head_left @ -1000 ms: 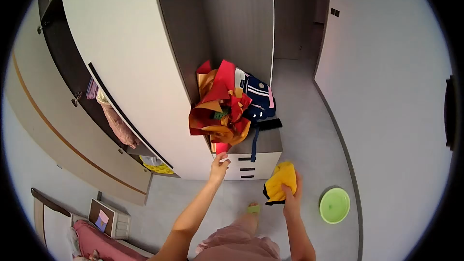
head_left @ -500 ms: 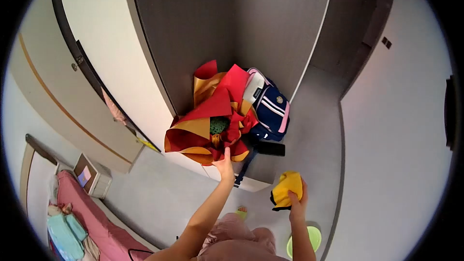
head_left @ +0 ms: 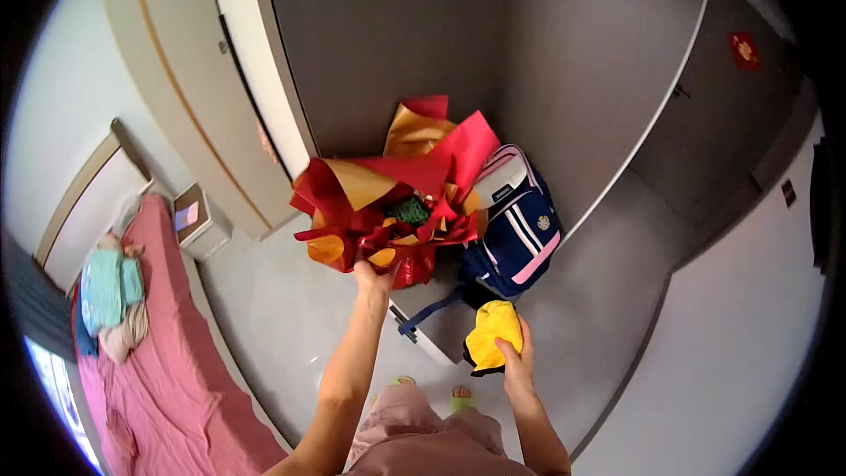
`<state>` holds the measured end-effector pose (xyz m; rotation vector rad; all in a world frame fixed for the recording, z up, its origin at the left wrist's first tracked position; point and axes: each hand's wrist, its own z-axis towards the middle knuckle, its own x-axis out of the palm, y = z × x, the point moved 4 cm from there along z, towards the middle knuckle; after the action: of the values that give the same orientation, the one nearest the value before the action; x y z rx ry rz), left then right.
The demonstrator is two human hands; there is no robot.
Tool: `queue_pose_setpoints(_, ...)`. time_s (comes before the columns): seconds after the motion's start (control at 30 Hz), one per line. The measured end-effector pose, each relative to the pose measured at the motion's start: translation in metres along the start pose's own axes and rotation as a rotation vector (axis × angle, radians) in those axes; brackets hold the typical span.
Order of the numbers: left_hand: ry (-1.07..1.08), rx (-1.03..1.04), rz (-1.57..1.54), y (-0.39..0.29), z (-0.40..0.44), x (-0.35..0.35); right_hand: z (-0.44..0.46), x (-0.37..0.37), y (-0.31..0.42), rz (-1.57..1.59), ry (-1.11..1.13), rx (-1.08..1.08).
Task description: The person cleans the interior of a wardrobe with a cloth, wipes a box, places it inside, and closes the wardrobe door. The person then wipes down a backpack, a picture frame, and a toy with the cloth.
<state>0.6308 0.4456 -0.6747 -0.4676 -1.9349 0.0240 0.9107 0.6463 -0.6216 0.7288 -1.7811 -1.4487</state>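
Here, the left hand [head_left: 373, 275] grasps the lower edge of a red-and-gold wrapped bouquet [head_left: 397, 203], which is beside a navy backpack [head_left: 520, 234] with pink and white trim. The right hand [head_left: 520, 354], lower and nearer the floor's right side, grips a bunched yellow cloth [head_left: 494, 335] with black edging, just below the backpack in view.
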Motion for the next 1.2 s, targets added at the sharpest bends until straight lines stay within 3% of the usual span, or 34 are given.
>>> queue_pose_setpoints(0.17, -0.153, 0.174, -0.037, -0.042, -0.082, -0.025, 0.024, -0.032, -0.013, -0.018, 0.149, 0.127)
queue_pose_setpoints(0.27, -0.026, 0.307, -0.168, -0.082, -0.150, -0.052, 0.033, -0.024, -0.025, -0.058, 0.221, 0.165)
queue_pose_setpoints(0.33, -0.085, 0.394, -0.190, -0.098, -0.195, -0.070, 0.037, -0.008, -0.038, -0.034, 0.313, 0.169)
queue_pose_setpoints(0.43, -0.182, 0.514, -0.269, -0.124, -0.236, -0.135, 0.024, 0.031, -0.052, -0.046, 0.404, 0.224)
queue_pose_setpoints(0.47, -0.112, 0.533, -0.203, -0.131, -0.237, -0.176, 0.022, 0.042, -0.068, -0.060, 0.468, 0.220)
queue_pose_setpoints(0.53, -0.291, 0.560, -0.375, -0.134, -0.247, -0.239, 0.009, 0.069, -0.086, -0.106, 0.591, 0.187)
queue_pose_setpoints(0.63, -0.433, 0.566, -0.451, -0.133, -0.231, -0.373, -0.010, 0.110, -0.105, -0.162, 0.720, 0.208)
queue_pose_setpoints(0.8, -0.645, 0.597, -0.522, -0.111, -0.188, -0.518, -0.030, 0.173, -0.200, -0.202, 0.804, 0.331)
queue_pose_setpoints(0.83, -0.574, 0.567, -0.480, -0.113, -0.175, -0.536, -0.032, 0.184, -0.224, -0.222, 0.809, 0.330)
queue_pose_setpoints(0.9, -0.682, 0.541, -0.506, -0.118, -0.154, -0.581, -0.040, 0.203, -0.268, -0.242, 0.794, 0.365)
queue_pose_setpoints(0.97, -0.641, 0.536, -0.477, -0.123, -0.128, -0.638, -0.045, 0.214, -0.322, -0.258, 0.754, 0.397)
queue_pose_setpoints(1.03, -0.694, 0.521, -0.429, -0.124, -0.112, -0.671, -0.045, 0.219, -0.365, -0.280, 0.720, 0.312)
queue_pose_setpoints(1.2, -0.767, 0.481, -0.455, -0.137, -0.080, -0.729, -0.049, 0.227, -0.449, -0.289, 0.655, 0.343)
